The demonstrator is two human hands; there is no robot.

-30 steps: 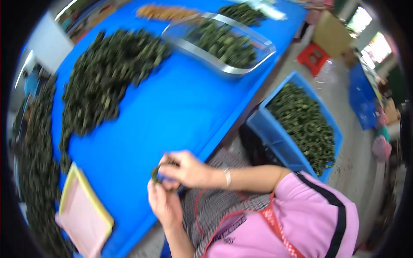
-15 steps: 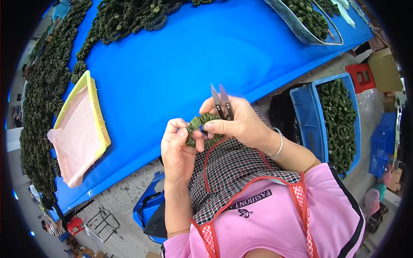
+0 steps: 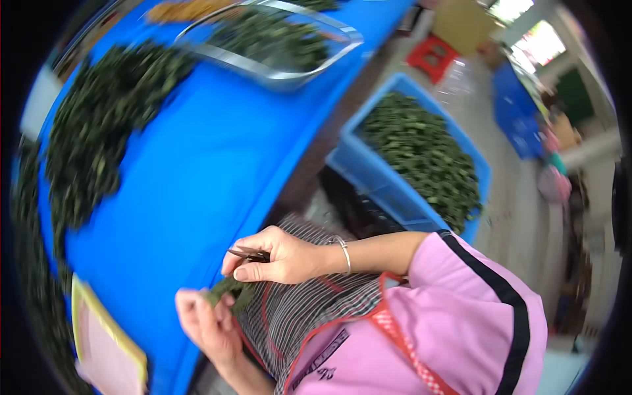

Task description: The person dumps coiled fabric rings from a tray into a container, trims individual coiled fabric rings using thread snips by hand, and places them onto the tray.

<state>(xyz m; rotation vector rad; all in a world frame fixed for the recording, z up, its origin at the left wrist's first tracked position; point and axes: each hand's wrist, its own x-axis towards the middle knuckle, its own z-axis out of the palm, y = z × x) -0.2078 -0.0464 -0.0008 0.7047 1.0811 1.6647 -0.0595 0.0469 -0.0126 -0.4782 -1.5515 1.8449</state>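
Note:
My left hand point(image 3: 209, 327) has its fingers closed on a dark green scrunchie point(image 3: 230, 289), which is blurred by motion. Close beside it, my right hand point(image 3: 280, 257) holds small black thread snips point(image 3: 251, 255), their blades pointing left. The thumb of my right hand is just above the scrunchie; whether it touches the fabric cannot be made out. Both hands are over the apron, near the edge of the blue table point(image 3: 178, 178).
Green scrunchies point(image 3: 105, 118) lie heaped on the table. A wire basket point(image 3: 283, 79) holds more, and so does a blue crate point(image 3: 388, 191) to the right. A yellow tray point(image 3: 108, 329) with pink cloth stands lower left. A red stool point(image 3: 432, 58) is beyond.
The view has swung round, so the table and crate appear shifted and tilted. My right hand has drawn back a little from the scrunchie, which stays in my left hand.

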